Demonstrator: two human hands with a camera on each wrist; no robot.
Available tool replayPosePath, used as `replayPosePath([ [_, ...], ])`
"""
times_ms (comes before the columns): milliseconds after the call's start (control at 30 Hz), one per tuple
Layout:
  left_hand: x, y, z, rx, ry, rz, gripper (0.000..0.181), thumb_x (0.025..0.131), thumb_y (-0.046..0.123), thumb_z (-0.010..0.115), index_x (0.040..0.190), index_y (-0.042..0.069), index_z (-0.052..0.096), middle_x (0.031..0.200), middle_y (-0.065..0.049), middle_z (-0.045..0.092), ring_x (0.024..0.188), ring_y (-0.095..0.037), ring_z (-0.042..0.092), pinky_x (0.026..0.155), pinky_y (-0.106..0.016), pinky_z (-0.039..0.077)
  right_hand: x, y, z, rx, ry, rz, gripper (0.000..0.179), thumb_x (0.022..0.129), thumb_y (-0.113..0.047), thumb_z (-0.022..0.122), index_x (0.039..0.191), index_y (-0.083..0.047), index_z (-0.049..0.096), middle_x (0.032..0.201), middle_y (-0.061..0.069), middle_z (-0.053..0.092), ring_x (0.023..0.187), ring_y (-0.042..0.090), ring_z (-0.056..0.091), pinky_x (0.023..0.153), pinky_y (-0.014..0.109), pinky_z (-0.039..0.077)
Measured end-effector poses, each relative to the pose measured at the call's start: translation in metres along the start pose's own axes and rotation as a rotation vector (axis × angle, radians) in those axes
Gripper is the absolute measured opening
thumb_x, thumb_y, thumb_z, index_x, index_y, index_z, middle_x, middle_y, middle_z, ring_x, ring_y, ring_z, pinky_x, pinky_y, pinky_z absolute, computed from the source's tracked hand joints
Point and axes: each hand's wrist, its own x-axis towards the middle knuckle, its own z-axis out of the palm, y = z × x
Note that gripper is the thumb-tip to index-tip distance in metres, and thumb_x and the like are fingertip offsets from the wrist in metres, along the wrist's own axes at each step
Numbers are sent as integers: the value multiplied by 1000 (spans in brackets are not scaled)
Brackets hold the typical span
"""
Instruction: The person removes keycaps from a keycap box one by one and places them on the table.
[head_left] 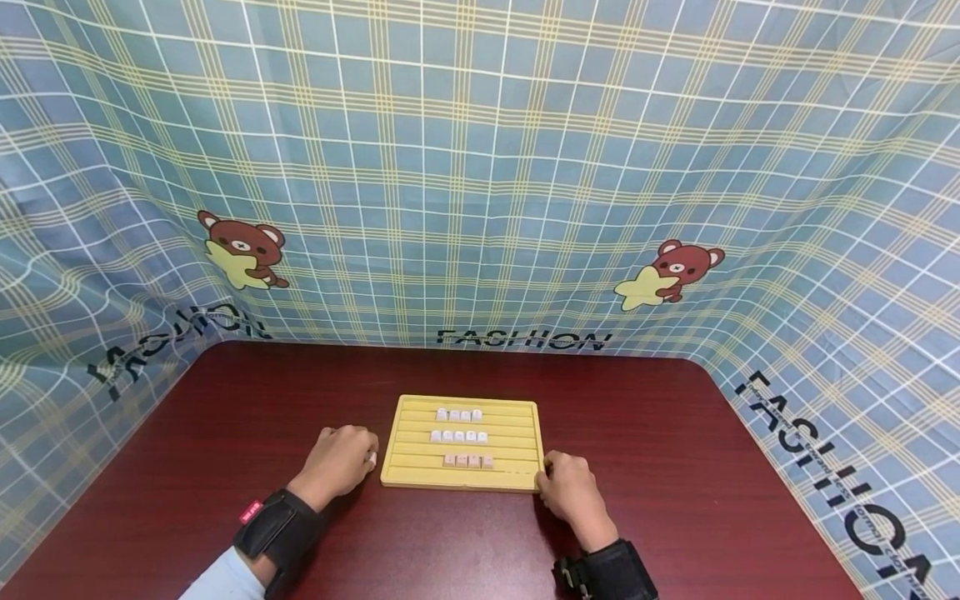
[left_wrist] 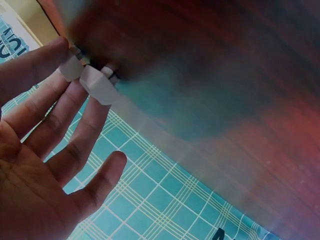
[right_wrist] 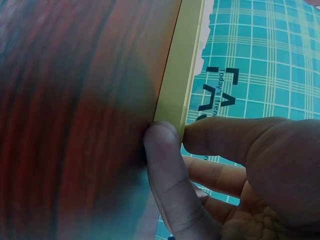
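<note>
While the right hand (head_left: 572, 490) pinches the yellow tray (head_left: 519, 454) at its near right corner, the left hand (head_left: 341, 460), beside the left edge, grips what look like two loose keys (left_wrist: 97, 86). Three rows of keys (head_left: 459, 437) already sit on the tray; the held pair is not yet there.

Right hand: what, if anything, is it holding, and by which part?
The right hand pinches the yellow keycap tray by its rim, at the near right corner.

Keycaps (head_left: 459, 437) on tray (head_left: 516, 440) on table (head_left: 675, 500) before curtain (head_left: 450, 167)
</note>
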Motion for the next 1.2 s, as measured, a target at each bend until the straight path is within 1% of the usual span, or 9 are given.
replayPosePath([
  [100,0,0,0,1,0,-1,15,79,8,75,71,15,65,71,3,62,74,-15,63,75,-50,45,1,-1,1,6,-4,17,19,88,-12,63,103,-1,68,74,5,62,59,13,55,56,29,44],
  [200,-1,0,0,0,6,3,14,79,8,75,72,15,65,71,3,62,74,-15,63,75,-50,46,1,0,1,3,2,8,20,87,-11,64,103,0,68,75,6,62,59,13,54,56,29,44],
  [367,-1,0,2,-1,6,1,20,78,8,74,67,16,61,68,4,57,70,-12,58,72,-46,44,0,1,1,-1,10,-11,19,86,-10,63,102,0,68,73,5,62,59,13,55,56,29,45],
  [600,2,0,2,9,9,15,7,75,8,75,76,12,69,74,1,63,73,-15,62,73,-48,46,0,1,0,-4,8,-8,20,86,-10,64,102,-1,69,74,5,63,61,14,55,58,31,46],
  [700,3,1,1,11,5,16,9,75,10,78,78,12,70,76,0,65,74,-17,64,72,-48,46,1,1,0,-1,3,-12,19,87,-10,63,103,0,68,75,6,63,60,14,55,57,30,45],
  [900,5,6,-4,4,22,39,14,75,16,82,84,10,72,79,-2,66,75,-18,65,72,-47,48,1,0,-1,-1,7,-18,14,88,-10,63,98,-2,68,72,4,61,59,13,54,57,29,44],
  [1000,9,10,-5,2,30,57,14,75,17,82,82,11,72,75,0,65,73,-17,64,70,-46,48,1,0,-2,-6,6,-13,14,87,-10,63,97,-2,68,72,4,61,60,13,53,57,30,44],
  [1100,12,15,-6,-2,29,69,15,76,18,82,75,13,68,70,2,61,68,-14,59,68,-44,47,1,1,-2,-13,4,-10,15,87,-11,64,98,-2,68,75,5,62,62,14,54,57,31,45],
  [1200,14,19,-6,-16,34,75,14,76,18,81,76,12,69,72,2,62,68,-13,59,68,-44,48,1,1,-2,-17,5,-13,15,87,-11,64,98,-2,68,76,6,63,63,16,55,58,32,46],
])
